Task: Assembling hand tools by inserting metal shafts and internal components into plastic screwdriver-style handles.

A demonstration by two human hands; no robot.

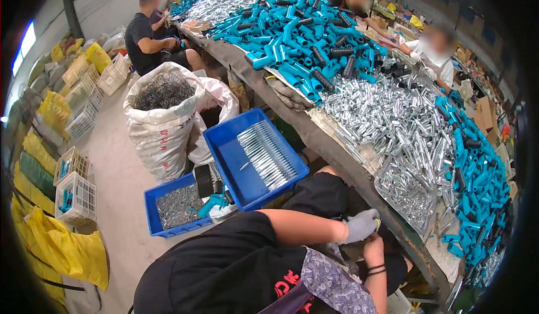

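My left hand (362,227), in a pale grey glove, is closed near my lap beside the table edge. Just below it and touching or nearly so, my bare right hand (372,250) is closed too, with dark bands round the wrist. Whatever sits between the fingers is too small and too hidden to name. Closest to both hands on the table is a clear tray (405,193) of small silver metal parts. To the left of my arm, a blue bin (224,173) holds neat rows of slim silver pieces.
The long table (342,140) carries heaps of teal plastic handles (303,33) and silver metal tubes (387,109). A smaller blue bin (154,215) of metal bits and a white sack (160,128) of dark springs or wire stand on the floor. Several people work around the table.
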